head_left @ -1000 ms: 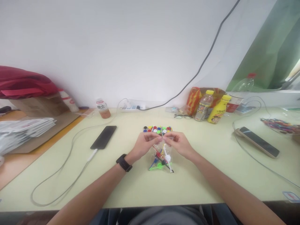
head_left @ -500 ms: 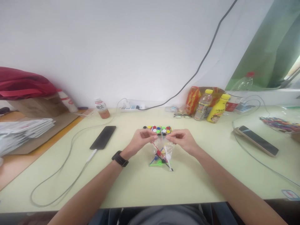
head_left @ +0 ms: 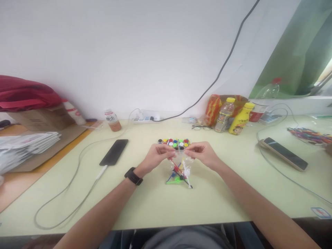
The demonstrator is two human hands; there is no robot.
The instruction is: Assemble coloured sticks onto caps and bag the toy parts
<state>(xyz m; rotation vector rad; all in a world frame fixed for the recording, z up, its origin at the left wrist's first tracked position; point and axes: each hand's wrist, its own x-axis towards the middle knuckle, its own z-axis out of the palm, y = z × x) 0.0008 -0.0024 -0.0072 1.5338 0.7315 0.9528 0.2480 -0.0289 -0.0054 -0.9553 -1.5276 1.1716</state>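
Observation:
A clear plastic bag hangs between my hands, its lower end over the pale table. Inside show thin coloured plastic pieces in red, blue, green, yellow, black and white. My left hand, with a black watch on the wrist, pinches the bag's top left corner. The top right corner is pinched by my right hand. Just behind the hands lie several round coloured pieces in rows, partly hidden by the fingers.
On the left, a black phone lies with its charging cable. A labelled bottle stands near the wall. Toward the back right are a yellow bottle, a clear bottle and glasses. Another phone lies at right, near bundled coloured sticks.
Both hands keep their pinch on the bag. The bag and its contents have shifted very slightly to the right; little else differs.

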